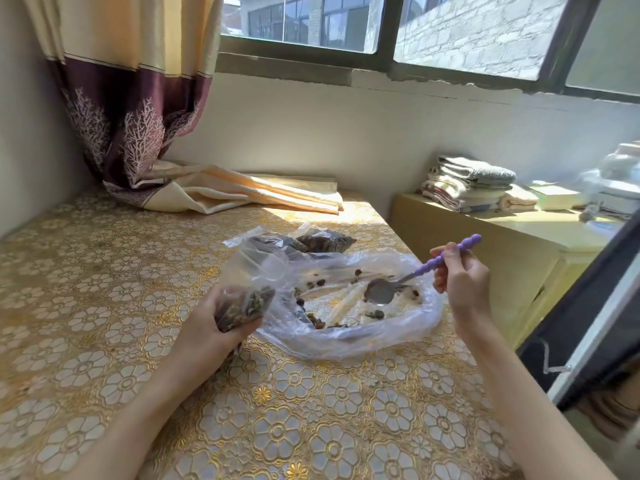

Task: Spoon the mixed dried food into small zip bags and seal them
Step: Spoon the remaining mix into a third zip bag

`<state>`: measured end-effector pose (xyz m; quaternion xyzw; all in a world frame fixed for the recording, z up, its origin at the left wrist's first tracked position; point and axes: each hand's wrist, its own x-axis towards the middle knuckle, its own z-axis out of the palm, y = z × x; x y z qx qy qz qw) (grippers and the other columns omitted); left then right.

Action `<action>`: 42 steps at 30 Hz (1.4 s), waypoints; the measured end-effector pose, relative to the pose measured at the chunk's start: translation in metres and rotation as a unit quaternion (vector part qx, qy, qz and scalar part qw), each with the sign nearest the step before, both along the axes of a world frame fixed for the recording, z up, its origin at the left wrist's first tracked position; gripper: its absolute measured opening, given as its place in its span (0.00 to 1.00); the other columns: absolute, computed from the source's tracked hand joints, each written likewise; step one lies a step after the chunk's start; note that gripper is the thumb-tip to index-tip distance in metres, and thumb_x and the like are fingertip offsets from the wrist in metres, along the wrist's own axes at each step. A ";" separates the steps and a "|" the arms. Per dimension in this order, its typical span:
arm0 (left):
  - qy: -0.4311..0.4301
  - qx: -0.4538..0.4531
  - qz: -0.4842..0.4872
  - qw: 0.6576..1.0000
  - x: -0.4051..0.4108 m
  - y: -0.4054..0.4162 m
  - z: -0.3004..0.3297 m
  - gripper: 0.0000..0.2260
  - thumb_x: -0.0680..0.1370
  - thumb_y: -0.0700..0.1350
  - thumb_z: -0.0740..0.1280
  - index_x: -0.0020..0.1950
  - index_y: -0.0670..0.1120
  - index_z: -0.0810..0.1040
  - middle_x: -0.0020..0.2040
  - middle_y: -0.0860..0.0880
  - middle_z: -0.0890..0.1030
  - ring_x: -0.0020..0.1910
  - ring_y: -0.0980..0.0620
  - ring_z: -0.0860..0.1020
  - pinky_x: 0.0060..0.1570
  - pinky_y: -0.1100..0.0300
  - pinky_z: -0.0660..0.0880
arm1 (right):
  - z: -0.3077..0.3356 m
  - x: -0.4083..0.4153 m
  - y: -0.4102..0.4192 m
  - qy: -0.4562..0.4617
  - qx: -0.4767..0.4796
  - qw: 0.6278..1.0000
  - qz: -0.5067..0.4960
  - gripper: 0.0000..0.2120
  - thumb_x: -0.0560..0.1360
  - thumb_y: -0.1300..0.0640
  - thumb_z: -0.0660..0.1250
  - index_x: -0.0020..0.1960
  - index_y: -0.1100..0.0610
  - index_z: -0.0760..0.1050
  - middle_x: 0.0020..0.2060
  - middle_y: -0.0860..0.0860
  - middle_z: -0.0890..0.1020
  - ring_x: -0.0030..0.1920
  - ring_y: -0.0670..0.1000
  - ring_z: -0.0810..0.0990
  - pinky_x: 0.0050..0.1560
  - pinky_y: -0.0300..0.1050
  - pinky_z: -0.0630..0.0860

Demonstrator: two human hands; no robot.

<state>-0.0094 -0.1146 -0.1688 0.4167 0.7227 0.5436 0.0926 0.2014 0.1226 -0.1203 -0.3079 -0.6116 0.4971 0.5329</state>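
My left hand (211, 323) grips a small clear zip bag (249, 285) partly filled with dark dried food, its open top standing upward. My right hand (460, 275) holds a spoon with a purple beaded handle (446, 256). The spoon's metal bowl (379, 291) hangs just over a large clear plastic bag (408, 327) spread flat on the table. Scattered bits of dried food (313, 318) lie inside that big bag. Two filled small zip bags (325, 240) lie behind it.
The table (104, 341) wears a gold floral cloth and meets a wall on the left. A curtain (138, 116) drapes onto its far side. A low yellow cabinet (502, 244) with folded towels (474, 181) stands to the right. A dark frame (588, 306) leans at the right edge.
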 end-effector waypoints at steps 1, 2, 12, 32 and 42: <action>0.004 0.000 0.000 1.000 0.000 0.000 0.000 0.17 0.68 0.44 0.74 0.50 0.59 0.72 0.41 0.58 0.82 0.40 0.63 0.79 0.34 0.67 0.74 | 0.001 0.001 0.004 -0.010 0.006 1.000 -0.012 0.13 0.82 0.57 0.55 0.43 0.58 0.73 0.29 0.54 0.80 0.28 0.46 0.68 0.30 0.37 0.66; 0.006 0.000 -0.002 1.000 0.000 0.000 0.000 0.17 0.68 0.43 0.74 0.50 0.59 0.72 0.42 0.60 0.82 0.39 0.62 0.79 0.33 0.68 0.74 | 0.000 0.002 0.007 -0.028 0.012 0.999 -0.025 0.13 0.82 0.56 0.55 0.43 0.58 0.74 0.31 0.57 0.81 0.30 0.48 0.69 0.32 0.39 0.67; -0.015 -0.006 -0.024 1.000 0.006 0.001 0.003 0.18 0.62 0.53 0.72 0.49 0.60 0.71 0.43 0.71 0.79 0.42 0.68 0.79 0.34 0.72 0.72 | -0.010 0.008 0.001 -0.061 -0.042 0.997 0.019 0.14 0.81 0.57 0.57 0.39 0.60 0.73 0.25 0.55 0.81 0.23 0.46 0.66 0.21 0.33 0.62; -0.007 -0.034 -0.037 0.999 0.005 0.001 0.000 0.18 0.68 0.49 0.74 0.54 0.55 0.72 0.48 0.52 0.83 0.46 0.59 0.81 0.46 0.59 0.77 | -0.010 -0.020 -0.033 -0.006 -0.181 0.975 0.127 0.21 0.79 0.61 0.58 0.30 0.61 0.76 0.31 0.63 0.82 0.22 0.47 0.68 0.18 0.34 0.61; 0.022 -0.051 -0.019 0.998 0.006 0.002 0.001 0.16 0.69 0.47 0.74 0.53 0.52 0.73 0.43 0.50 0.83 0.39 0.58 0.81 0.41 0.58 0.77 | 0.042 -0.046 -0.055 0.089 -0.086 0.981 0.149 0.17 0.80 0.59 0.58 0.36 0.64 0.75 0.30 0.59 0.83 0.24 0.48 0.68 0.23 0.36 0.62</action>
